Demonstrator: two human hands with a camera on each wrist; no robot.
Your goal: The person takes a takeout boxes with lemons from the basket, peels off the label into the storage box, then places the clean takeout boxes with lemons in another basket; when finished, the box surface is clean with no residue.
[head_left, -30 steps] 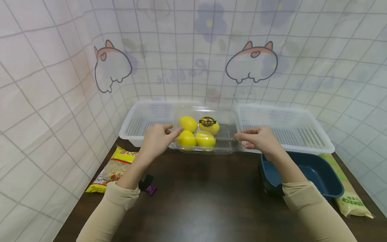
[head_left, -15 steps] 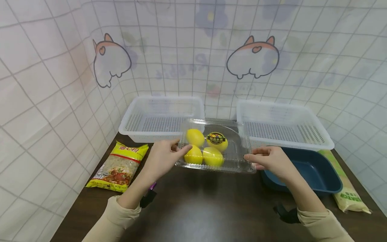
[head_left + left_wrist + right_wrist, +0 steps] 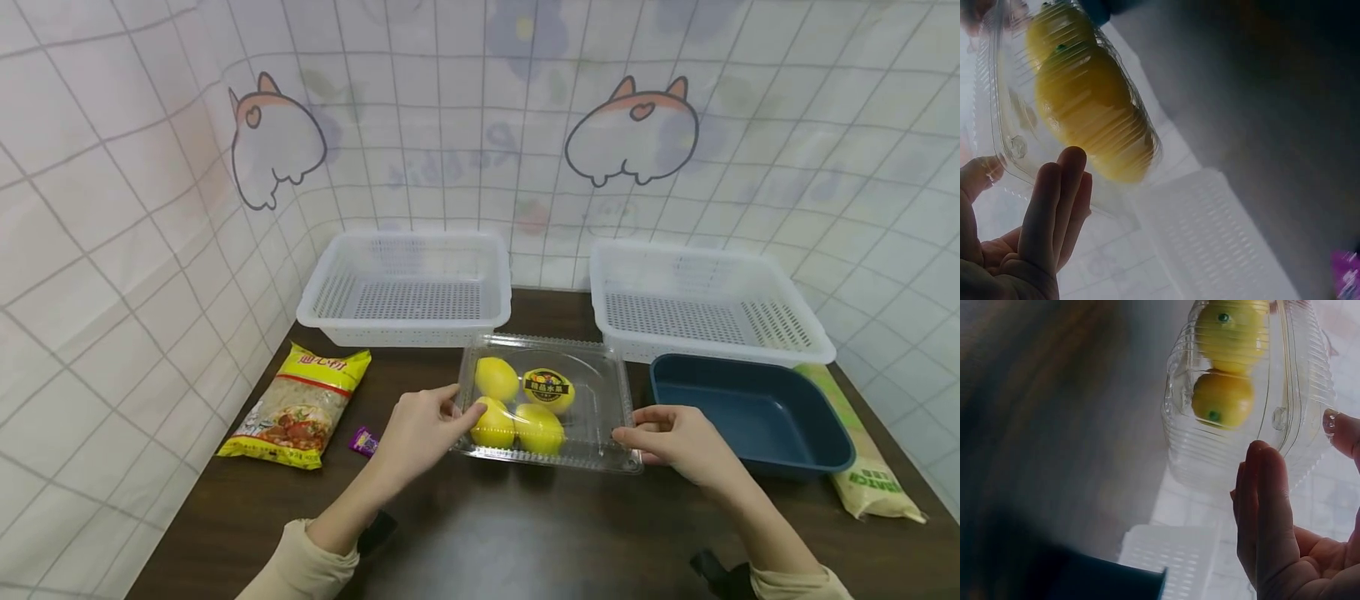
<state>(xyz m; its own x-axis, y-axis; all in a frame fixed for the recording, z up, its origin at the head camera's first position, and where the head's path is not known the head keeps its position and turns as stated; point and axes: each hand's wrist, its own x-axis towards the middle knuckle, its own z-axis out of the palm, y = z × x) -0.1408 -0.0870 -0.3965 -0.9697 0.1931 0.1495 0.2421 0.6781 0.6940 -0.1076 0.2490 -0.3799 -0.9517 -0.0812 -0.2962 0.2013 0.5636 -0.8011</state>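
A clear plastic clamshell box [image 3: 592, 400] with several lemons [image 3: 497, 380] grouped at its left side is held in front of me, raised over the dark table. One lemon shows through a black round label [image 3: 547, 386] on the lid. My left hand [image 3: 429, 433] pinches the box's left edge, thumb on top and fingers below. On the right edge, my right hand [image 3: 678, 442] pinches it the same way. In the left wrist view, straight fingers [image 3: 1063, 200] reach along the box's underside, with lemons [image 3: 1082, 94] seen through the ribbed wall.
Two white perforated baskets [image 3: 420, 327] [image 3: 712, 346] stand along the back wall. A dark blue basin [image 3: 757, 408] sits right of the box, beside a pale green bag [image 3: 870, 475]. A yellow food packet [image 3: 296, 408] and a small purple packet [image 3: 363, 442] lie on the left.
Both hands have brought the box of lemons back from in front of the baskets, toward me and slightly right. The gap between the baskets and the purple packet now show.
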